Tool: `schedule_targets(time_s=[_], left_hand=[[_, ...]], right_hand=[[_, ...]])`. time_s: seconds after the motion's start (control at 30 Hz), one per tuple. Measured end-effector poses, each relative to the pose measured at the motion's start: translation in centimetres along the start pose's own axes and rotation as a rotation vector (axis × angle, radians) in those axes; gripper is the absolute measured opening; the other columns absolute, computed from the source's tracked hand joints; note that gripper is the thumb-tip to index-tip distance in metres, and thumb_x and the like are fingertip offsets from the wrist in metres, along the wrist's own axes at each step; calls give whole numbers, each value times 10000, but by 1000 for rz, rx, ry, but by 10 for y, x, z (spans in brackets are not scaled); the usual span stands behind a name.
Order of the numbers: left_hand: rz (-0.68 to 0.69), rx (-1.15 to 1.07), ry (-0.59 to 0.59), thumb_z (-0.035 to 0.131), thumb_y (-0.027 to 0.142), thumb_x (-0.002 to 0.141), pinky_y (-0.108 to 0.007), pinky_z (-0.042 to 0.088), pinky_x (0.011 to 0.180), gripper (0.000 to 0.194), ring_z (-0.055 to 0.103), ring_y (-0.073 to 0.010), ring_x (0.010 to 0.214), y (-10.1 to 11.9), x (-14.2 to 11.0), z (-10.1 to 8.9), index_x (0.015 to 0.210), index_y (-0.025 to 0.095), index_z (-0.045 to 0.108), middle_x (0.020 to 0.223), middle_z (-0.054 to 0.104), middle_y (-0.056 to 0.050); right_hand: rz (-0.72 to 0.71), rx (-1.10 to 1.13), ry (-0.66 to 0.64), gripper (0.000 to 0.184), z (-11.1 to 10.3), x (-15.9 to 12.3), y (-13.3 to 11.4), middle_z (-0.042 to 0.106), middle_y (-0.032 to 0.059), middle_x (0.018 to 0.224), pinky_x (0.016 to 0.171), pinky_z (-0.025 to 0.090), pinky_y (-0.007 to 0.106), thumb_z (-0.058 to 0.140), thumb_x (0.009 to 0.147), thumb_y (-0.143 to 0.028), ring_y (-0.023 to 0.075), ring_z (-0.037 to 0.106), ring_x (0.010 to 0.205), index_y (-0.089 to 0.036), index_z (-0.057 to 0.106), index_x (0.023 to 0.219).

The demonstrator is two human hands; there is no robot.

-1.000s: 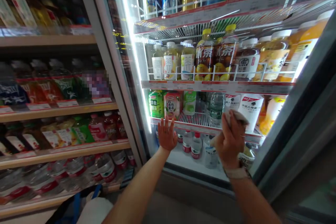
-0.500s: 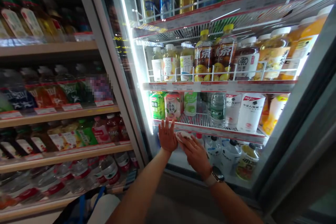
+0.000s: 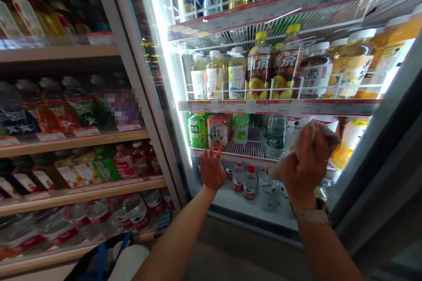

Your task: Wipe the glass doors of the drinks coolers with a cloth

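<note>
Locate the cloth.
In the head view, the cloth is gripped in the right hand, right of centre, just to the right of the water bottle.

Wooden shelves (image 3: 59, 52) stocked with bottled drinks (image 3: 125, 162) are ranged along the left, and a refrigerated display case (image 3: 125, 52) is set beside them, lit from within by a bright vertical LED strip (image 3: 161, 39). Red price rails (image 3: 277, 106) are fitted along its wire racks (image 3: 244, 149). A dim grey floor (image 3: 231, 263) is seen below.
</note>
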State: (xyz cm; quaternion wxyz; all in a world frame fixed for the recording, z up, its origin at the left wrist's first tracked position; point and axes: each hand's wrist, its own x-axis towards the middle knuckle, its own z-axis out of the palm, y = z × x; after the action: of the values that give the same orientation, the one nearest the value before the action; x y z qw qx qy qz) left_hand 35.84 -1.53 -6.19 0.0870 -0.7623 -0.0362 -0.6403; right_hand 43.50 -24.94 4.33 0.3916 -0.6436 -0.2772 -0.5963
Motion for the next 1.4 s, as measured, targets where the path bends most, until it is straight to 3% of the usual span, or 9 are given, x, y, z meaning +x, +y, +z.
schedule_targets(time_s=[0.23,0.43,0.57,0.67,0.77,0.93,1.07,1.23,1.4], left_hand=[[-8,9,-5,375,204,907,-517,198,1198,633,153,-284,1487,-1,-4,2,1524,170,244,1596,228,-109],[-12,17,-12,378,229,923,-512,198,1200,611,168,-277,1484,-3,-6,4,1521,180,257,1585,262,-113],[-10,21,0,345,233,942,-507,207,1196,604,144,-269,1489,-3,-3,3,1530,180,219,1590,249,-115],[-1,26,3,338,246,945,-516,230,1185,598,139,-274,1491,-4,-2,2,1528,175,227,1586,263,-123],[-4,36,-9,344,262,943,-526,261,1170,590,151,-280,1489,-5,-3,2,1521,177,257,1566,314,-133],[-20,16,-13,344,262,938,-523,248,1177,584,152,-279,1488,-5,-4,2,1512,171,285,1543,363,-134],[-19,-11,12,349,240,931,-513,213,1193,595,149,-280,1489,-2,-2,2,1518,175,269,1582,278,-112],[-8,-18,14,366,231,926,-511,191,1201,609,150,-281,1487,-1,-1,2,1522,175,255,1589,249,-111],[3,1,28,335,223,940,-489,190,1203,603,135,-267,1492,0,1,1,1530,176,220,1603,218,-94]], right_hand=[[-151,53,-182,629,19,-36,-29,553,47,1412,1162,322,438,351,884,-51,209,534,1287,-278,408,1468],[-395,156,-509,693,23,-89,-41,557,29,1408,1165,325,374,332,840,22,150,554,1247,-243,384,1478],[-537,228,-617,730,25,-114,-41,549,22,1420,1110,402,343,340,799,62,130,532,1265,-218,387,1471],[-552,188,-584,672,22,-107,-37,540,20,1428,1119,390,351,367,835,34,142,521,1279,-216,411,1457],[-451,102,-476,635,13,-80,-26,544,45,1423,1161,330,382,374,879,-11,172,518,1289,-219,381,1479],[-140,-13,-136,646,-10,-26,13,474,80,1481,1149,325,508,361,893,-70,266,461,1349,-262,325,1509],[-11,-31,69,652,-16,-9,34,416,138,1511,1121,318,593,417,873,-102,347,397,1386,-198,322,1511],[-65,23,-7,632,3,-32,8,446,113,1496,1109,379,510,390,898,-75,295,448,1360,-240,333,1505],[-245,77,-265,685,24,-84,-33,565,63,1397,1146,351,416,367,886,-22,196,547,1273,-271,287,1519]])
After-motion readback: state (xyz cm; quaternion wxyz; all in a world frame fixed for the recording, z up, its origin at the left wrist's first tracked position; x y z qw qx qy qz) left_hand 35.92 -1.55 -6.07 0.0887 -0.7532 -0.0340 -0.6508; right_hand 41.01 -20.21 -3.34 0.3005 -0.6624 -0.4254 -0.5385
